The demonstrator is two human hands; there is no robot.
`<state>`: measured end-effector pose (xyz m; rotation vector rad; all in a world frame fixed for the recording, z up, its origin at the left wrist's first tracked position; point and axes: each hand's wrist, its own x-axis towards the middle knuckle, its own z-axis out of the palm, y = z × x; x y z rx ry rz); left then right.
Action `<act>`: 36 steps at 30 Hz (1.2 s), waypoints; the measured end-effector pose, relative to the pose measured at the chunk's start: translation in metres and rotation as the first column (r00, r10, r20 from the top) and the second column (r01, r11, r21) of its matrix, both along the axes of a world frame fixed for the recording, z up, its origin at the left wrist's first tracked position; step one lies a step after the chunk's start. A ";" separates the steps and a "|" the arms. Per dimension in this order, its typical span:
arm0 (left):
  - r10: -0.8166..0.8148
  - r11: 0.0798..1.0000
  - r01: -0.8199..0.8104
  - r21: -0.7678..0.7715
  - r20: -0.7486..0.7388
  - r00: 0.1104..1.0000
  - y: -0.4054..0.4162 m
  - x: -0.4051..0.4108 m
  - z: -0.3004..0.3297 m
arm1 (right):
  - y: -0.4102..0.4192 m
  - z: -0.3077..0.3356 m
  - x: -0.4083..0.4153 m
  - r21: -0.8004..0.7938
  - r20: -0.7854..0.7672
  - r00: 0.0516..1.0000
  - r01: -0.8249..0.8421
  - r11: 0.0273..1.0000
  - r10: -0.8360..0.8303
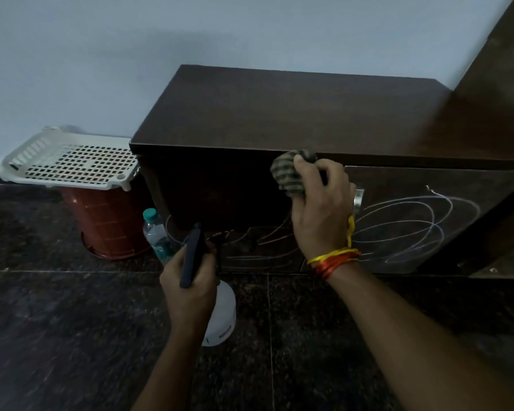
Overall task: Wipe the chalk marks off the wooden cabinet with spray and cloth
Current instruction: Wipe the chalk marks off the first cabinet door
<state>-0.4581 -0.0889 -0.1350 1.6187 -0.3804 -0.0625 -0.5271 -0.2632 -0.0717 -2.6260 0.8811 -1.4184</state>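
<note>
A low dark wooden cabinet (279, 114) stands against the pale wall. White chalk loops (410, 229) cover its right door, and fainter chalk lines (258, 247) run along the bottom of the left door. My right hand (321, 209) presses a crumpled striped cloth (291, 173) against the cabinet front just under the top edge. My left hand (190, 280) grips the dark trigger head of a white spray bottle (223, 315), its nozzle aimed at the lower left door.
A white perforated plastic basket (69, 158) rests on an upturned red bucket (107, 226) left of the cabinet. A clear water bottle (156, 235) with a teal cap stands beside the cabinet's corner. Dark speckled floor tiles (57, 321) lie below. A taller wooden panel (499, 84) rises at right.
</note>
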 end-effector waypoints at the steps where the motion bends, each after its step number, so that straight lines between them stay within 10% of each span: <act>1: -0.010 1.000 0.010 0.005 0.000 1.000 -0.004 -0.003 0.001 | -0.003 -0.001 -0.006 0.036 0.010 1.000 0.020 0.999 -0.020; 17: -0.099 0.995 0.100 -0.028 0.025 0.995 -0.021 -0.014 0.000 | -0.015 0.003 -0.025 0.149 0.123 0.992 -0.013 0.989 -0.005; 28: -0.086 0.996 0.086 0.019 0.033 0.996 -0.008 -0.006 -0.005 | 0.026 0.002 0.037 -0.078 -0.133 0.980 -0.162 0.984 0.151; 36: -0.104 0.994 0.103 0.025 0.018 0.994 -0.011 -0.017 -0.002 | 0.019 -0.044 0.006 0.064 -0.252 0.959 -0.119 0.991 0.132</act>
